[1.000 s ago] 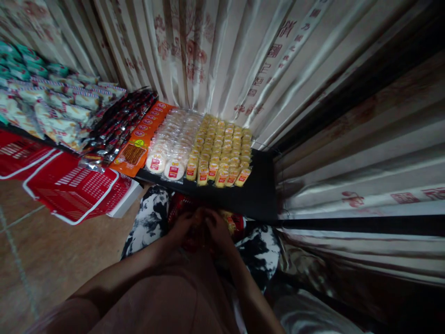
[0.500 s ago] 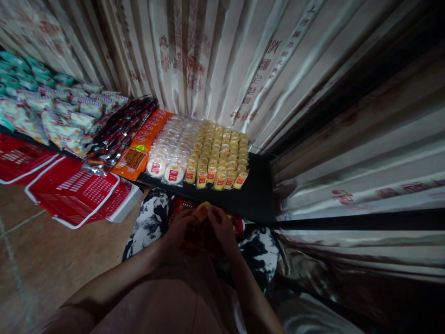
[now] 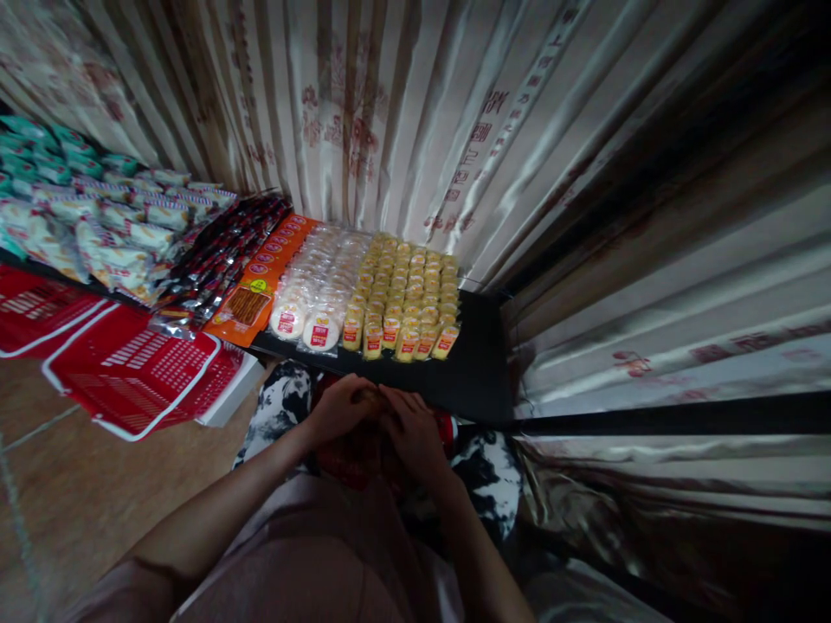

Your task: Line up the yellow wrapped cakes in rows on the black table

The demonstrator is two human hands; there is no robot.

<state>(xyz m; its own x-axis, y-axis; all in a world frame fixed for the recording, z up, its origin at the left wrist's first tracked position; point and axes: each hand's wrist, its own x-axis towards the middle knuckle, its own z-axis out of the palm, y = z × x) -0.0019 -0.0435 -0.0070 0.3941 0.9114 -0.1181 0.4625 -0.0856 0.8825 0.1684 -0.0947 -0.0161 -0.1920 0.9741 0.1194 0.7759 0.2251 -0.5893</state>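
Note:
Both hands meet above a red basket (image 3: pixel 448 431) between the knees, in dim light. My left hand (image 3: pixel 343 407) has its fingers curled around a small snack packet (image 3: pixel 369 395), which shows only as a brownish-yellow patch. Against the packet's other side, my right hand (image 3: pixel 413 426) lies with its fingers bent over and close together. The fingers hide most of the packet, and the hands cover much of the basket. Just beyond them, rows of yellow snack packets (image 3: pixel 402 298) with red-and-white labels stand on a black tabletop (image 3: pixel 477 355).
Left of the yellow rows lie round white crackers (image 3: pixel 320 331) in clear wrap, an orange snack bag (image 3: pixel 250 303), dark packets (image 3: pixel 214 260), white packets (image 3: pixel 117 251) and green packets (image 3: pixel 45 156). Red baskets (image 3: pixel 139 363) with white handles stand on the floor. Curtains (image 3: pixel 402 112) hang behind.
Half a second ago the yellow packet with a red label showed between my fingertips; now my fingers cover most of it. My right hand has closed over it. The view has tilted slightly upward.

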